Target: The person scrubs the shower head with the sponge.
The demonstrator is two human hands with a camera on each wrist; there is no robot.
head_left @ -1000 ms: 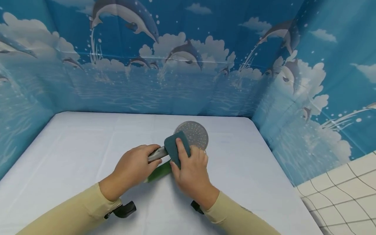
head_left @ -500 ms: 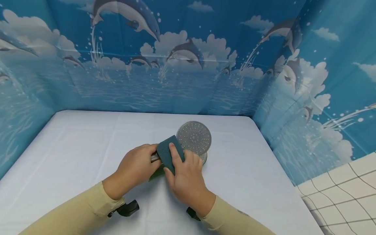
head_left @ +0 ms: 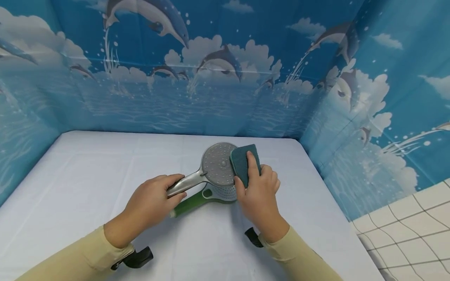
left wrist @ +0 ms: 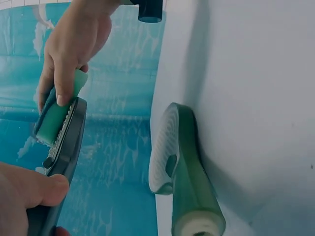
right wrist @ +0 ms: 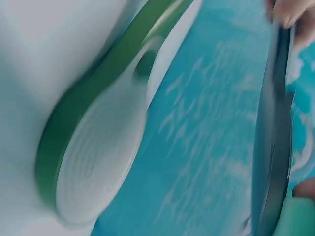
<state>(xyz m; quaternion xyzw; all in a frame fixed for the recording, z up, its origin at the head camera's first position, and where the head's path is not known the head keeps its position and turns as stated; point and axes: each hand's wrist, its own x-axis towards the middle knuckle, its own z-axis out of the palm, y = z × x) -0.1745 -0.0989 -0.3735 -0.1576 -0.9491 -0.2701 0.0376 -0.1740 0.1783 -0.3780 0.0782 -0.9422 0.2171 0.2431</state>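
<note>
A silver-grey handheld shower head [head_left: 217, 164] is held up by my left hand [head_left: 149, 201], thumb and fingers around its handle. Its round nozzle face is turned up in the head view. My right hand [head_left: 259, 197] holds a sponge [head_left: 241, 160] against the right side of that face, index finger laid along its dark teal scouring side. The left wrist view shows the sponge's light green foam [left wrist: 51, 129] touching the nozzles. Below, a second shower head, green with a pale face [head_left: 190, 204], lies on the white table, partly hidden by the grey one.
The white-covered table [head_left: 105, 164] is bordered by a blue dolphin-print curtain [head_left: 168, 105] at the back and sides. White tiles with dark lines [head_left: 404, 230] show at the lower right. A black wrist device [head_left: 138, 257] sits beneath the left sleeve.
The sponge first slid left along the grey shower head's handle, then moved right to the far side of its face. My left hand and the grey shower head have shifted left.
</note>
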